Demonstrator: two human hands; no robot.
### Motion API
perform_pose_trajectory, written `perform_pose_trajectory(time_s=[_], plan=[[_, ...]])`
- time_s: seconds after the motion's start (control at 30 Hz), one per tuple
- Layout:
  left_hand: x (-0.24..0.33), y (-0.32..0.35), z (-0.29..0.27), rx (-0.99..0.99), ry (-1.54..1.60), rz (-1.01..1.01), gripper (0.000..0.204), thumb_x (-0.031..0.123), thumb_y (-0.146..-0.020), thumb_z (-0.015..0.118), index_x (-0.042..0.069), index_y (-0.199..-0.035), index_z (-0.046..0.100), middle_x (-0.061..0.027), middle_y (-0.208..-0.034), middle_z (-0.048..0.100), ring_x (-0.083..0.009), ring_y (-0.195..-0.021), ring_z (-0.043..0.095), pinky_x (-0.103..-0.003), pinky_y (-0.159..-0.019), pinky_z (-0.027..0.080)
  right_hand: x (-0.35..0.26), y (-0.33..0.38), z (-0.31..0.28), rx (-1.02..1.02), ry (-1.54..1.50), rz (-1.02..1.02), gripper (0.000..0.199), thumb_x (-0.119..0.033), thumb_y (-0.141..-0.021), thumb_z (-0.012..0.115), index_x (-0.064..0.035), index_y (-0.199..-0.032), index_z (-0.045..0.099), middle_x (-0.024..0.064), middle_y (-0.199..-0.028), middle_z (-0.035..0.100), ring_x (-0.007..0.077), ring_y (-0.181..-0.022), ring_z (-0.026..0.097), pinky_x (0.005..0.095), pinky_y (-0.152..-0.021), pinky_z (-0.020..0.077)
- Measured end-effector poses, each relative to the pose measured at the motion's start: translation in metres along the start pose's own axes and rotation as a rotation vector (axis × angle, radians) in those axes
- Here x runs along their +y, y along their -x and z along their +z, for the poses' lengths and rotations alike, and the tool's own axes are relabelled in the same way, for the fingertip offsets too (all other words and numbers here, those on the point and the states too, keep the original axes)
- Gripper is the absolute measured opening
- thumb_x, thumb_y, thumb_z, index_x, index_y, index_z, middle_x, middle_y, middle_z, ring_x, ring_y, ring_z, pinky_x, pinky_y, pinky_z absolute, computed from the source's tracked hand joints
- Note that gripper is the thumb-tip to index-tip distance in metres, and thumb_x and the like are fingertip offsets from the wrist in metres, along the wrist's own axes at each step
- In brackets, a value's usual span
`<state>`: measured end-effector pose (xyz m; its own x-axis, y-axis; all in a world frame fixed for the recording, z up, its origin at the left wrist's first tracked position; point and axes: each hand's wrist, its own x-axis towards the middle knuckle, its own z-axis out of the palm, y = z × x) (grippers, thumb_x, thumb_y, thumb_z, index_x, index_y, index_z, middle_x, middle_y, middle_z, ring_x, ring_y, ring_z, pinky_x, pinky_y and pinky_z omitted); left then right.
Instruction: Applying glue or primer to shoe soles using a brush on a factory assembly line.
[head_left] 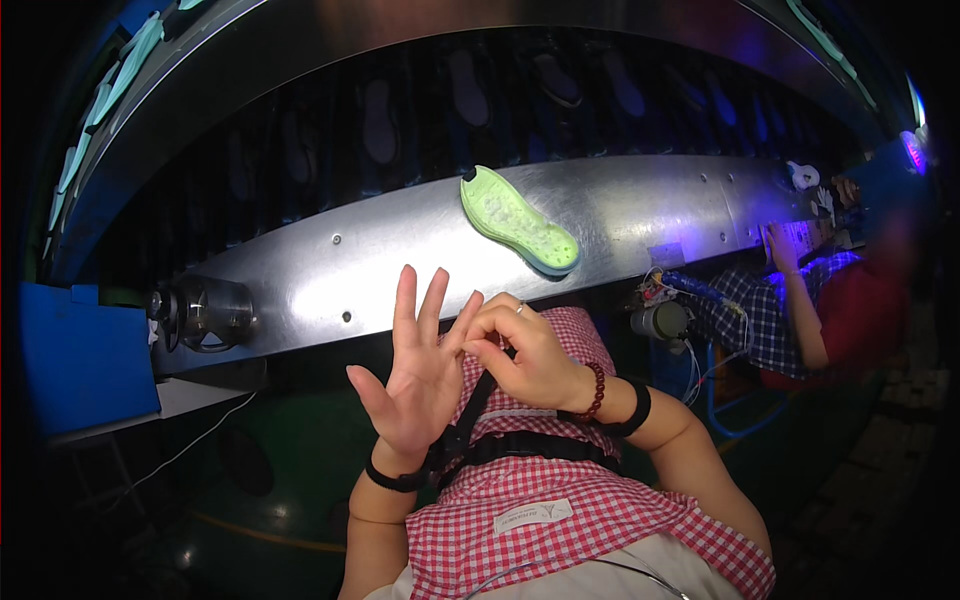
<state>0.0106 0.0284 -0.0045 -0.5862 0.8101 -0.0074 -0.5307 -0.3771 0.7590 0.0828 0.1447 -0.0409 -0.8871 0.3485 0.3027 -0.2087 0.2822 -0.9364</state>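
Observation:
My left hand (415,392) is raised with its palm toward me, its thumb out and its fingers spread. Against its outer fingers, my right hand (525,357) is closed in a pinch, thumb and forefinger together. Whatever lies between those fingertips, if anything, is too small or hidden to make out. Beyond both hands, a light green shoe sole (510,222) rests on the metal bench (400,245), lying at a slant with a black patch at its far end. Neither hand touches the sole.
Behind the bench runs a dark row of several shoe soles (380,125). A glass-and-black pot (213,308) stands at the bench's left end, near a blue box (85,360). At the right, a person in a checked apron (745,305) works under purple light, near a canister (665,320) with wires.

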Motion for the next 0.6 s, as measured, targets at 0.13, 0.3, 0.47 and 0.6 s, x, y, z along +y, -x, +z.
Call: perform_pose_trajectory(time_s=[0.13, 0.3, 0.47, 0.6], plan=[[0.002, -0.001, -0.001, 0.011, 0.081, -0.012, 0.1, 0.081, -0.071, 0.017, 0.013, -0.141, -0.007, -0.0149, -0.146, 0.004, -0.0412, -0.131, 0.015, -0.049, -0.106, 0.01, 0.001, -0.001, -0.005, 0.059, -0.037, 0.032, 0.01, -0.001, -0.075, 0.064, -0.0014, -0.083, 0.057, 0.0056, -0.081, 0.054, 0.0113, -0.064, 0.049, 0.0221, -0.056, 0.0398], [0.004, -0.001, -0.002, -0.009, 0.135, -0.015, 0.1, 0.081, -0.071, 0.017, 0.014, -0.141, -0.006, -0.0149, -0.146, 0.004, -0.0411, -0.131, 0.014, -0.049, -0.106, 0.01, -0.004, -0.004, -0.008, 0.014, -0.007, -0.028, 0.012, -0.001, -0.073, 0.066, -0.0021, -0.085, 0.061, 0.0055, -0.083, 0.056, 0.0112, -0.065, 0.051, 0.0219, -0.057, 0.0408], [0.006, -0.001, -0.004, -0.008, 0.251, -0.066, 0.098, 0.081, -0.071, 0.015, 0.016, -0.141, -0.005, -0.0152, -0.146, 0.004, -0.0395, -0.132, 0.011, -0.049, -0.106, 0.008, -0.004, -0.005, -0.008, 0.007, 0.034, -0.059, 0.013, 0.0, -0.073, 0.066, -0.0025, -0.085, 0.064, 0.006, -0.081, 0.057, 0.0119, -0.065, 0.052, 0.0222, -0.057, 0.0417], [0.012, -0.001, -0.003, -0.003, 0.463, -0.127, 0.094, 0.079, -0.074, 0.019, 0.016, -0.142, -0.002, -0.0172, -0.146, 0.001, -0.0379, -0.133, 0.003, -0.047, -0.107, 0.004, -0.003, -0.009, -0.012, 0.076, 0.066, -0.089, 0.009, -0.001, -0.072, 0.065, -0.0022, -0.08, 0.062, 0.007, -0.077, 0.056, 0.0176, -0.064, 0.055, 0.0258, -0.056, 0.0442]])
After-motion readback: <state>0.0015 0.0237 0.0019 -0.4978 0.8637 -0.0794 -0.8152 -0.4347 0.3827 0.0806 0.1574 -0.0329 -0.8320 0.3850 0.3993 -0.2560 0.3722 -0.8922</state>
